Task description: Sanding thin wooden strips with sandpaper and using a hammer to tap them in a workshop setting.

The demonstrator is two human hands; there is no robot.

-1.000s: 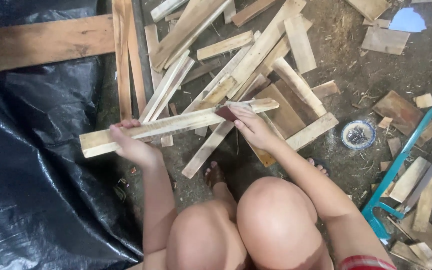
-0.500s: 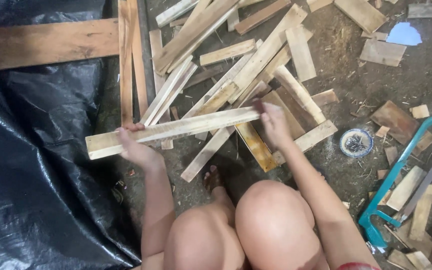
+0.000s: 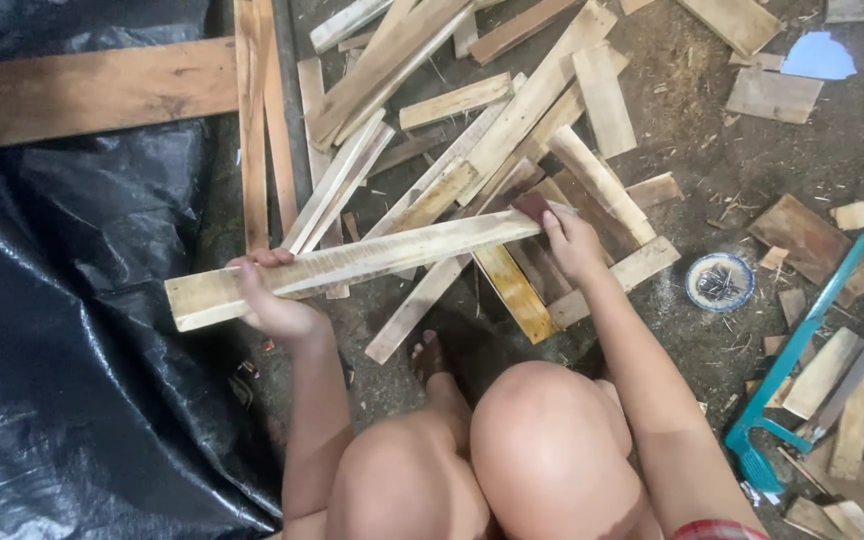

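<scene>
Above a dirt floor (image 3: 712,150) strewn with offcuts, a crouching person looks down past bare knees at a long pale wooden slat (image 3: 352,262) held level in front of them. The left hand (image 3: 274,300) is wrapped around the slat near its left end, fingers curled over the top edge and thumb underneath, clamped on the wood. The right hand (image 3: 572,240) sits at the slat's right end, fingers closed together and pressing a small dark reddish block (image 3: 532,207) against the end of the wood; whether that hand also grips the slat itself cannot be told.

The slat hangs just above a loose pile of scrap boards (image 3: 492,130) that fans out in many directions. It looks stiff, dry and fairly light, a rough-sawn piece likely to shed splinters, so a firm hold about its flat faces near one end, as the left hand has, seems the steady way to carry it.

A black plastic sheet (image 3: 62,330) covers the ground to the left, with a wide brown plank (image 3: 102,88) lying across its top edge. To the right sit a small round tin of nails (image 3: 719,282) and a teal-framed saw (image 3: 822,340).
</scene>
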